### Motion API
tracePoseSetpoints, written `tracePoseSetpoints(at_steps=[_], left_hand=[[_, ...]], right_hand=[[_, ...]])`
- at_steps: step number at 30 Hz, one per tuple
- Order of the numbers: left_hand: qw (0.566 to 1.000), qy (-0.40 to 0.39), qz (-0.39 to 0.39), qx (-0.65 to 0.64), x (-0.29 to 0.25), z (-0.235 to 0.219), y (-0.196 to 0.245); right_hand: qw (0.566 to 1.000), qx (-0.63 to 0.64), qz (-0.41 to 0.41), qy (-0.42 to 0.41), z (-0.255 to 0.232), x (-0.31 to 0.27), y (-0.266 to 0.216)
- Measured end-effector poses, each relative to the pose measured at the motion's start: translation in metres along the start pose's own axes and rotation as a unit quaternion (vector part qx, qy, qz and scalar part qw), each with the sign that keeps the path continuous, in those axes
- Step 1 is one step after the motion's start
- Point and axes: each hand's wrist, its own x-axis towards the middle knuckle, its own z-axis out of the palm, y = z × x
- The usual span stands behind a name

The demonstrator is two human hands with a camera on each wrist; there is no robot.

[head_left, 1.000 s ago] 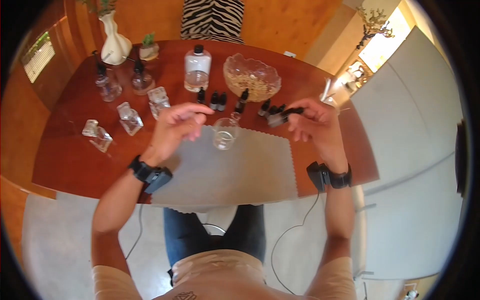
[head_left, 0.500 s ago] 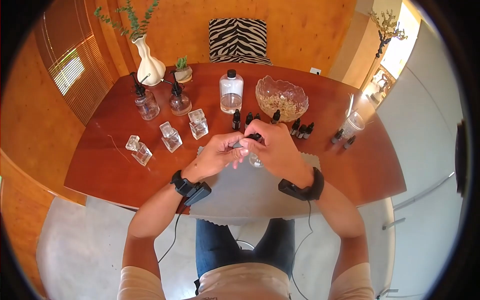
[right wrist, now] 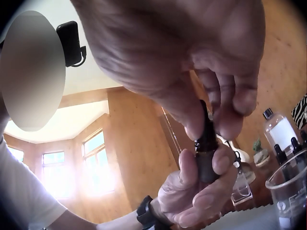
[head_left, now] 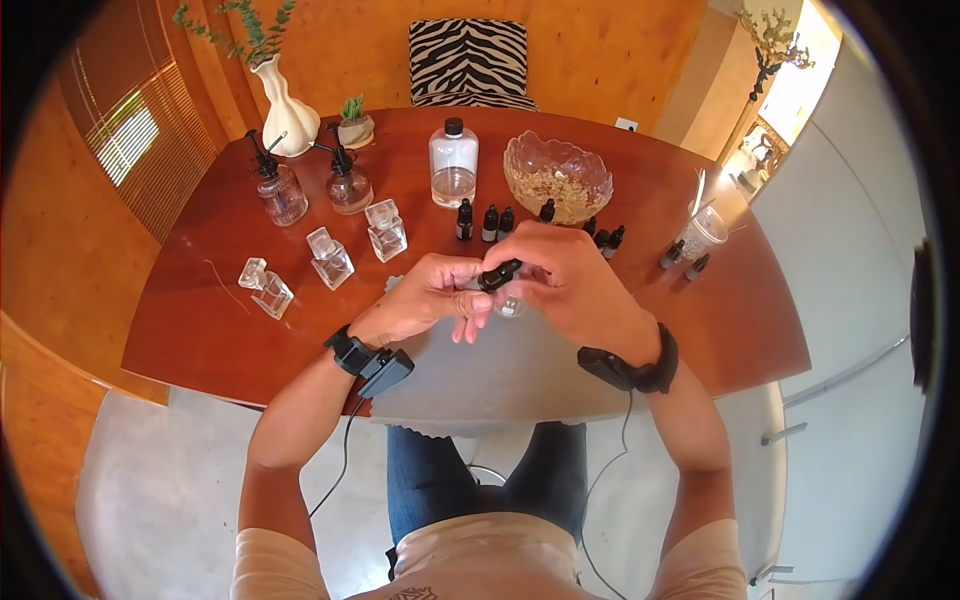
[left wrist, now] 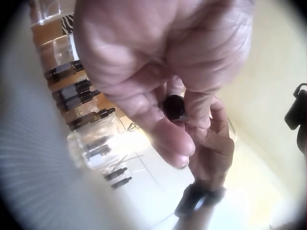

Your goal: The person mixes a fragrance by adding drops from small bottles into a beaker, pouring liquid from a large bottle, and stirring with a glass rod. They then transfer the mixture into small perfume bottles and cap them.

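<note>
A small dark dropper bottle (head_left: 499, 276) is held between both hands over the front half of the table. My left hand (head_left: 432, 300) grips its body, thumb and fingers on either side. From above, my right hand (right wrist: 192, 57) pinches the black dropper cap (right wrist: 206, 128). In the right wrist view the bottle stands nearly upright, with the cap on its neck. Seen from the left wrist, only the dark round bottle end (left wrist: 173, 107) shows among the fingers. Just beyond the hands is a glass beaker (right wrist: 287, 194), mostly hidden by them in the head view.
A grey mat (head_left: 470, 375) covers the table's front. Several dropper bottles (head_left: 490, 224) stand behind the hands, near a large clear bottle (head_left: 454, 165) and a glass bowl (head_left: 558, 178). Square glass bottles (head_left: 331, 260) sit left; a plastic cup (head_left: 708, 228) stands right.
My right hand has brought the dropper bottle from the right side to the middle. My left hand has come to grip its body, and my right fingers now pinch the cap.
</note>
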Motion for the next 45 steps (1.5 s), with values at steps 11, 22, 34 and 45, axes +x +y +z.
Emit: tracePoseSetpoints(at_steps=[11, 22, 34, 45], left_hand=[[1.000, -0.020, -0.018, -0.004, 0.000, -0.004, -0.003], [0.995, -0.071, -0.019, -0.066, 0.002, -0.004, -0.006], [0.985, -0.105, -0.018, -0.137, -0.001, -0.013, -0.008], [0.995, -0.036, -0.004, -0.089, -0.002, -0.010, -0.008]], right_hand=[[0.998, 0.010, -0.028, 0.047, 0.011, -0.001, 0.003], [0.996, 0.041, 0.009, 0.075, 0.020, -0.007, 0.002], [0.961, 0.035, -0.041, 0.271, -0.026, -0.005, -0.019], [0.971, 0.079, 0.114, 0.196, -0.012, -0.015, 0.005]])
